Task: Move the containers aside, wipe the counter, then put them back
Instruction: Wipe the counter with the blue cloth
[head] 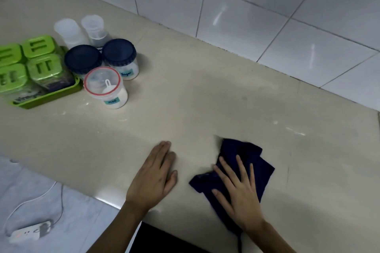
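My right hand [239, 189] lies flat with spread fingers on a dark blue cloth [244, 150] near the front edge of the beige counter [205, 98]. Just left of the cloth, my left hand [155, 174] rests palm down on the bare counter, holding nothing. The containers are grouped at the far left: a clear jar with a red rim [106, 88], two jars with dark blue lids [120, 57] [83, 60], two translucent white bottles [68, 33] [94, 27], and a green tray [51, 94] holding several green-lidded boxes [44, 68].
A white tiled wall [267, 16] runs along the back of the counter. The counter ends at the right [377, 129]. Below the front edge at the left, a white power strip [28, 234] with a cable lies on the floor.
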`<act>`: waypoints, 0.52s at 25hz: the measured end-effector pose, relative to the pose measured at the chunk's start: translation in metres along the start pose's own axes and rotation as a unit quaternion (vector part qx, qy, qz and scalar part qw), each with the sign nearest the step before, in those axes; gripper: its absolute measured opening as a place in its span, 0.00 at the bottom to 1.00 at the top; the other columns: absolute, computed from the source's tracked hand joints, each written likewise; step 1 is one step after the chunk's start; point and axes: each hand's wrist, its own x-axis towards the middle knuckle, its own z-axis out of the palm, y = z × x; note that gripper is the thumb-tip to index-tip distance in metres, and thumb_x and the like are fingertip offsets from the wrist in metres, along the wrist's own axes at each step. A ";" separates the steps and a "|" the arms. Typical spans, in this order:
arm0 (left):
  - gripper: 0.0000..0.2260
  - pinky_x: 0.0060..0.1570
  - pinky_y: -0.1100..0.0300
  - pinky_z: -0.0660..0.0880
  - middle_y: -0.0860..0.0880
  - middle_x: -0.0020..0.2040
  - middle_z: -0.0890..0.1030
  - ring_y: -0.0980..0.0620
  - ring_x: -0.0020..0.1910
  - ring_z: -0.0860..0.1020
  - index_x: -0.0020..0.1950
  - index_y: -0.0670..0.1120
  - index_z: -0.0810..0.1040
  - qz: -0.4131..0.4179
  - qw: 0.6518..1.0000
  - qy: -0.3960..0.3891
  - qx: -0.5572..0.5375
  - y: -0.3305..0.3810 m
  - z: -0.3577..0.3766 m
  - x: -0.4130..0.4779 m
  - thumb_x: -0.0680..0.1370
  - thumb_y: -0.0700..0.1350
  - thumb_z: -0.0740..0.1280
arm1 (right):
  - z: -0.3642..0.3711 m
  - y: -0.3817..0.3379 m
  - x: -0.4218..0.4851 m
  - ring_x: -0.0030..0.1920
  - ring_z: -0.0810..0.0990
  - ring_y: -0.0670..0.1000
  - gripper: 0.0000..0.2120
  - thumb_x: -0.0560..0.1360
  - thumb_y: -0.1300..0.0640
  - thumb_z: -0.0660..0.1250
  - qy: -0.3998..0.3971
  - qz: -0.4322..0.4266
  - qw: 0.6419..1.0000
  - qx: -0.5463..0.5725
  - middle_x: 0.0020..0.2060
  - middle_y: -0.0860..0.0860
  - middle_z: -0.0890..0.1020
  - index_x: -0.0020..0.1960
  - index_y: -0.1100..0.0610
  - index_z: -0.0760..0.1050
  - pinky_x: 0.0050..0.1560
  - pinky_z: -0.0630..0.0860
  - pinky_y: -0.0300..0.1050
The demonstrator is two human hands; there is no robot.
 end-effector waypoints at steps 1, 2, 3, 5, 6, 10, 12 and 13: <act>0.20 0.75 0.56 0.55 0.40 0.71 0.70 0.45 0.73 0.64 0.65 0.41 0.72 0.001 1.000 0.001 -0.003 0.000 -0.001 0.000 0.78 0.51 0.60 | -0.003 0.001 0.020 0.78 0.48 0.57 0.27 0.80 0.37 0.51 -0.005 -0.030 1.000 -0.001 0.77 0.43 0.57 0.76 0.45 0.57 0.74 0.48 0.66; 0.20 0.75 0.56 0.56 0.40 0.71 0.70 0.44 0.73 0.65 0.65 0.41 0.72 0.003 1.000 0.003 -0.004 0.000 -0.001 0.000 0.77 0.51 0.61 | -0.005 0.002 0.043 0.78 0.47 0.57 0.27 0.80 0.38 0.51 -0.008 -0.058 0.998 -0.001 0.77 0.43 0.57 0.76 0.45 0.58 0.74 0.48 0.66; 0.20 0.75 0.55 0.56 0.40 0.71 0.70 0.44 0.73 0.65 0.65 0.41 0.72 0.005 1.000 0.004 -0.003 0.001 -0.002 0.001 0.77 0.51 0.61 | -0.007 0.003 0.069 0.78 0.47 0.56 0.27 0.80 0.38 0.51 -0.008 -0.079 0.997 0.000 0.77 0.44 0.58 0.76 0.45 0.58 0.74 0.48 0.66; 0.21 0.74 0.54 0.58 0.40 0.72 0.70 0.44 0.73 0.65 0.66 0.41 0.72 0.002 1.000 0.005 0.000 0.002 -0.002 0.000 0.77 0.51 0.62 | -0.009 0.002 0.129 0.78 0.49 0.56 0.27 0.80 0.37 0.50 -0.002 -0.081 0.997 0.000 0.76 0.44 0.61 0.75 0.46 0.60 0.74 0.49 0.67; 0.21 0.73 0.53 0.59 0.40 0.72 0.70 0.44 0.73 0.65 0.66 0.41 0.73 0.000 1.000 0.007 0.000 0.001 -0.001 0.000 0.77 0.52 0.62 | -0.010 -0.001 0.162 0.78 0.49 0.56 0.27 0.79 0.37 0.49 0.003 -0.071 0.997 -0.004 0.76 0.45 0.61 0.75 0.46 0.60 0.74 0.49 0.67; 0.22 0.74 0.54 0.57 0.42 0.73 0.68 0.46 0.74 0.63 0.66 0.42 0.73 -0.002 1.000 0.003 0.012 -0.002 0.001 0.000 0.77 0.53 0.62 | -0.010 -0.030 0.254 0.77 0.50 0.60 0.28 0.79 0.37 0.48 0.019 -0.027 0.999 -0.004 0.76 0.47 0.61 0.75 0.48 0.61 0.74 0.44 0.68; 0.22 0.75 0.55 0.56 0.42 0.73 0.68 0.46 0.75 0.62 0.67 0.42 0.73 -0.003 1.000 0.002 0.014 -0.001 0.000 0.001 0.77 0.53 0.61 | -0.006 -0.039 0.269 0.77 0.51 0.61 0.28 0.79 0.37 0.48 0.035 -0.016 0.999 0.001 0.76 0.47 0.62 0.74 0.49 0.61 0.73 0.44 0.69; 0.22 0.75 0.55 0.56 0.42 0.74 0.68 0.46 0.75 0.62 0.67 0.42 0.72 -0.003 1.000 -0.004 0.017 -0.001 -0.001 0.002 0.78 0.53 0.61 | -0.005 -0.040 0.271 0.77 0.51 0.61 0.28 0.79 0.37 0.48 0.038 -0.014 0.999 0.002 0.76 0.48 0.62 0.74 0.49 0.62 0.73 0.44 0.68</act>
